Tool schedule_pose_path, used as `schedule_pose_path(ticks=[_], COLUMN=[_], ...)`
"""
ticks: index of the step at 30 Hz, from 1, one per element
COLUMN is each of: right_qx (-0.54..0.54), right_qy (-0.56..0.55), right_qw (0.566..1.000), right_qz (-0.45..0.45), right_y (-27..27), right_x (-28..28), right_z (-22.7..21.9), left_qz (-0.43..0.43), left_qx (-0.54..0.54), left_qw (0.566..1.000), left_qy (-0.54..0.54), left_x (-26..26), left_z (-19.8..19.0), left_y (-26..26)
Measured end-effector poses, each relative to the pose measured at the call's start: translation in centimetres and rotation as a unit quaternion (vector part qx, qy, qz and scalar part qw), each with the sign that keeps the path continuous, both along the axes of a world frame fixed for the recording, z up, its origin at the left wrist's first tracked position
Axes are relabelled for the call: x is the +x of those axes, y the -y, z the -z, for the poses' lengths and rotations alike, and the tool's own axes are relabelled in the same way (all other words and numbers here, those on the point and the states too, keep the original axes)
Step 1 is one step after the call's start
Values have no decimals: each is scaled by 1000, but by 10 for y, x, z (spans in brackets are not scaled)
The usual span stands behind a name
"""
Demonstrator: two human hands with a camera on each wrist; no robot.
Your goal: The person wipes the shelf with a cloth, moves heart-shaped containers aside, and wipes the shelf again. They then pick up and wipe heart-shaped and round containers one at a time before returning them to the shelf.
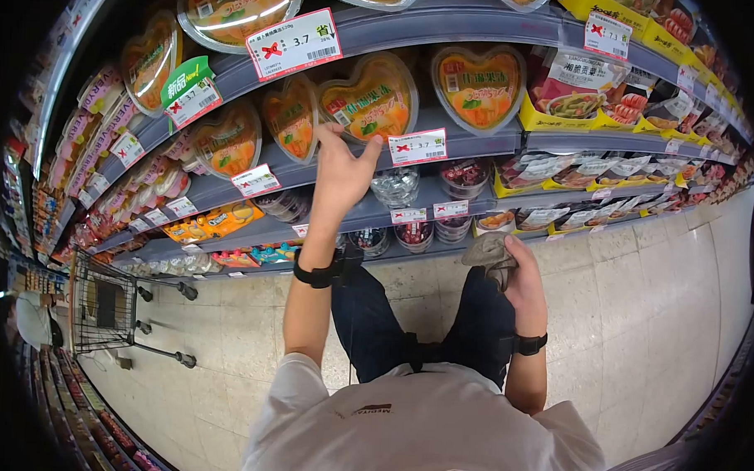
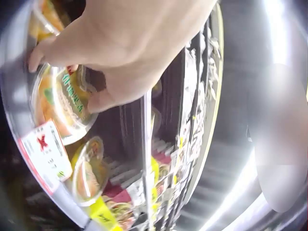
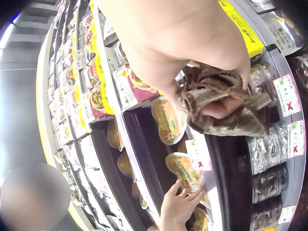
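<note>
Reaching to the shelf (image 1: 481,145), the person's left hand (image 1: 342,178) holds the near edge of a heart-shaped jelly cup (image 1: 372,92) between parted thumb and fingers, beside a price tag (image 1: 418,146). The right hand (image 1: 525,278) curls closed round a grey-brown cloth (image 1: 486,250).

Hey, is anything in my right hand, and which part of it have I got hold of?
Your right hand grips a crumpled grey-brown cloth by its bunched folds.

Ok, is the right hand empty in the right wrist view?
No, the right hand grips a crumpled grey-brown cloth, with fingers curled into its folds.
</note>
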State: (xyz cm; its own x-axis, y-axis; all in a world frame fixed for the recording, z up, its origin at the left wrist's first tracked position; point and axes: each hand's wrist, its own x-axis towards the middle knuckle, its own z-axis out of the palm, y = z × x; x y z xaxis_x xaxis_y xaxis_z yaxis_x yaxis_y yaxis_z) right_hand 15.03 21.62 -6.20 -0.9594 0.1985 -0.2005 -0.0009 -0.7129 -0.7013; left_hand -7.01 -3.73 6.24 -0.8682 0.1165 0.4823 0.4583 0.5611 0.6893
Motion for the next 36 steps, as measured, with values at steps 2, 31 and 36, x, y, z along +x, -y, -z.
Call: schedule_pose_path(ticks=[2,31,36], right_qx=[-1,16,19], right_qy=[3,70,63], right_qw=[1000,997,997], right_qz=[-2,-9,-27], right_y=[2,25,23], right_x=[2,8,7], right_z=[1,-9,-2], left_qz=[27,19,38], left_qx=[100,306,272], left_qw=[990,945,952], left_qy=[92,115,136], left_x=[-6,-30,-40], left_z=[3,2,-1], left_y=[-7,-12,-11])
